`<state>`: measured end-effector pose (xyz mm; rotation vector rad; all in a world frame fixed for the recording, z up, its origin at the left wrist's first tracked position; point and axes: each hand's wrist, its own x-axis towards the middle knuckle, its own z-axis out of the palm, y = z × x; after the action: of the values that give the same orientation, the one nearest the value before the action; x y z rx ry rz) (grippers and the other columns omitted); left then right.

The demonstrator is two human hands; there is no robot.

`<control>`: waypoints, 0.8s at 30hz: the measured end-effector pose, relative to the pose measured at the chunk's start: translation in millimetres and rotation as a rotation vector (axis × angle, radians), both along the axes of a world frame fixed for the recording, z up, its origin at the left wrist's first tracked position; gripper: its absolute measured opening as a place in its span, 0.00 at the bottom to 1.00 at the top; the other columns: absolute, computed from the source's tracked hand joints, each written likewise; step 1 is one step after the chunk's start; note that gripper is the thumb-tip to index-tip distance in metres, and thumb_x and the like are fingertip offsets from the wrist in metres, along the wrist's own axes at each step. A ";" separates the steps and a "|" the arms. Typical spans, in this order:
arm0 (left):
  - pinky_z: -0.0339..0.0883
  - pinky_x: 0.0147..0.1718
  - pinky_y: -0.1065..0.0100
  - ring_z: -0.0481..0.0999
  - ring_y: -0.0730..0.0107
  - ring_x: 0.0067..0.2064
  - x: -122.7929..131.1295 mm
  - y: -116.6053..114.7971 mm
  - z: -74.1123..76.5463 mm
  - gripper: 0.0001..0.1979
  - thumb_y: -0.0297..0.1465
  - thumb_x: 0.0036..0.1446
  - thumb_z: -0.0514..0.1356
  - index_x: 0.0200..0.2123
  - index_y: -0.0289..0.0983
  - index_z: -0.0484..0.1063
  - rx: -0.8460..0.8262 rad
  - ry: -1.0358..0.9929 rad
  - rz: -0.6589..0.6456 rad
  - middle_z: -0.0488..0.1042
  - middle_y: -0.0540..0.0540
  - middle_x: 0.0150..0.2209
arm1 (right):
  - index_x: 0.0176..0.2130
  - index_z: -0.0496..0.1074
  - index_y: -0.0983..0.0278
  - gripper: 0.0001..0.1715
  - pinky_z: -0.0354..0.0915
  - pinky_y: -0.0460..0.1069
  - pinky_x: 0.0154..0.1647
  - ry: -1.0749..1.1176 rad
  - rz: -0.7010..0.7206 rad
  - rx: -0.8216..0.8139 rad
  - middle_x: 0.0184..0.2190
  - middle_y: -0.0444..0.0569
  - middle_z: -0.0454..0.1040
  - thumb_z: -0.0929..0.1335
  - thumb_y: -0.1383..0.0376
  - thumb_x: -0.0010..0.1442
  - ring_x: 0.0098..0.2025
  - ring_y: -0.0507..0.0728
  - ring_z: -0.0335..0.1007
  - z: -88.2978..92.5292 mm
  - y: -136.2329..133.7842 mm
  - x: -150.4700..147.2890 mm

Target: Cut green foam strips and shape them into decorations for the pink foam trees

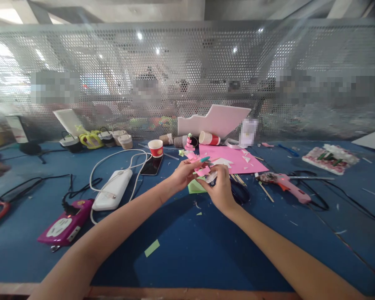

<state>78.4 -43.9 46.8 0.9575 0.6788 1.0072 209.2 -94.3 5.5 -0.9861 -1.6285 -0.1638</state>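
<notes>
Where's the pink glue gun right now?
In head view, the pink glue gun lies on the blue table, right of the right hand, beside a wooden stick.

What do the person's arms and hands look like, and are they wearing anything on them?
The left arm and right arm are bare where they show: no sleeves, watch or bracelet. The left hand and right hand have no gloves. One left finger seems to end in a teal tip, maybe a long painted nail; it's too small to be sure.
</notes>
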 end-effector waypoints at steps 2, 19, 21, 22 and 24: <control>0.66 0.35 0.69 0.73 0.73 0.30 0.3 -0.6 0.4 0.07 0.30 0.43 0.68 0.26 0.32 0.77 0.000 0.011 0.009 0.77 0.46 0.28 | 0.40 0.57 0.60 0.18 0.63 0.57 0.41 0.002 0.006 -0.007 0.37 0.50 0.61 0.69 0.60 0.56 0.40 0.59 0.61 0.3 -0.5 -0.2; 0.67 0.41 0.64 0.74 0.71 0.33 1.1 -5.6 3.5 0.10 0.30 0.43 0.68 0.32 0.35 0.77 0.000 -0.116 -0.024 0.77 0.46 0.31 | 0.40 0.57 0.60 0.17 0.63 0.57 0.40 -0.006 0.017 -0.012 0.36 0.49 0.60 0.69 0.60 0.56 0.39 0.59 0.61 0.5 -0.8 -0.7; 0.67 0.40 0.64 0.74 0.70 0.33 1.6 -6.6 4.0 0.09 0.30 0.42 0.68 0.30 0.34 0.77 0.001 -0.122 -0.032 0.77 0.45 0.31 | 0.40 0.57 0.60 0.18 0.63 0.57 0.41 -0.005 0.014 -0.007 0.37 0.50 0.60 0.69 0.60 0.56 0.39 0.59 0.61 0.6 -0.9 -0.9; 0.67 0.41 0.64 0.74 0.70 0.34 1.9 -7.3 4.4 0.09 0.30 0.42 0.68 0.29 0.33 0.77 0.003 -0.124 -0.040 0.77 0.45 0.31 | 0.41 0.57 0.60 0.18 0.63 0.57 0.41 -0.003 0.013 -0.005 0.37 0.50 0.61 0.69 0.60 0.56 0.39 0.59 0.61 0.7 -0.9 -0.9; 0.65 0.42 0.64 0.74 0.70 0.34 2.4 -8.8 5.2 0.10 0.31 0.41 0.68 0.30 0.33 0.77 0.008 -0.120 -0.040 0.77 0.45 0.31 | 0.41 0.57 0.60 0.18 0.63 0.57 0.41 -0.003 0.014 -0.001 0.36 0.50 0.61 0.69 0.60 0.56 0.40 0.59 0.61 0.7 -0.8 -1.0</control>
<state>80.7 -52.7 52.0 0.9062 0.5538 1.0237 208.2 -95.1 6.2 -0.9751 -1.6383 -0.1554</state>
